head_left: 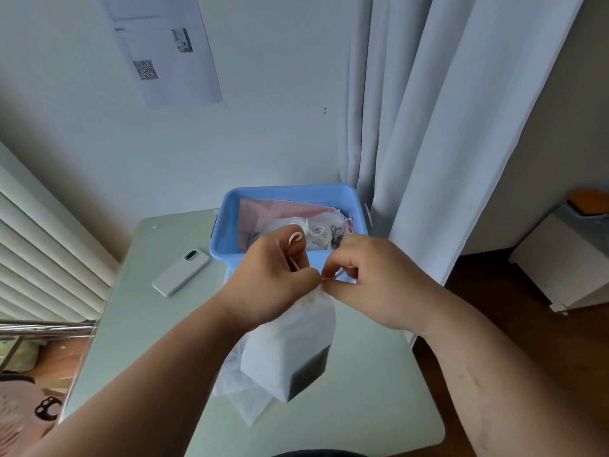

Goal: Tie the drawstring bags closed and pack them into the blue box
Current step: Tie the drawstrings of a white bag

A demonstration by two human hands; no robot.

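Note:
A white drawstring bag (290,347) with a dark lower corner hangs above the table, its gathered neck pinched between both hands. My left hand (273,278) grips one end of the white cord, a loop showing over its fingers. Pressed close beside it, my right hand (372,278) holds the other cord end. Behind the hands stands the blue box (230,209), holding a pink bag (263,212) and white bags (313,232) with tied cords. More white bags (240,390) lie flat on the table under the held one.
A white phone (181,272) lies on the pale green table (148,324), left of the box. Grey curtains (445,127) hang at the back right, with a white cabinet (566,258) on the floor beyond. A radiator (43,252) lines the left wall.

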